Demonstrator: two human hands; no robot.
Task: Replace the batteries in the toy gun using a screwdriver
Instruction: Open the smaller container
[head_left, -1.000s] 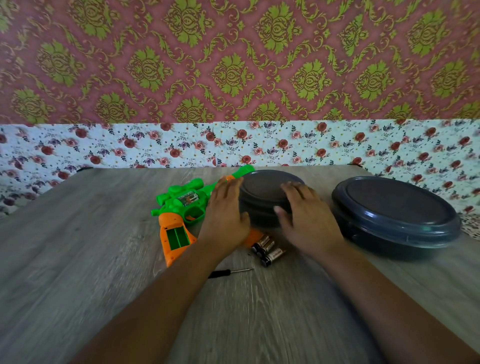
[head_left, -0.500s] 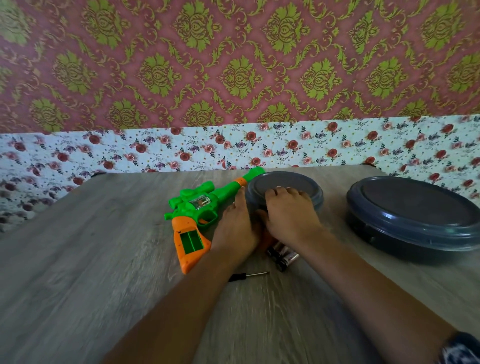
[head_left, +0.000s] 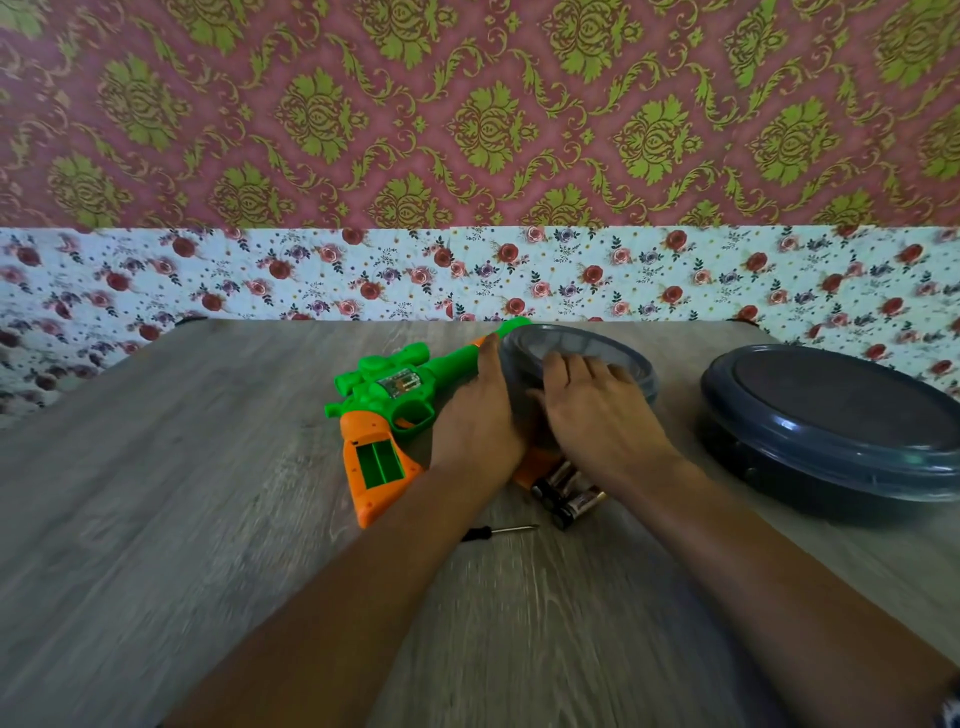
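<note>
A small round grey lidded container (head_left: 613, 353) near the bench's (head_left: 156, 519) far edge is gripped by both hands (head_left: 480, 426) (head_left: 597, 415), beside the green-and-orange plastic toy gun (head_left: 384, 410); loose batteries (head_left: 569, 496) could be knocked away.

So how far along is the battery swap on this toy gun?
Cover off: the toy gun grip compartment lies open and empty, batteries and screwdriver loose on the table. Both hands, left hand and right hand, are on the small round container. Loading batteries and screwing shut remain.
</note>
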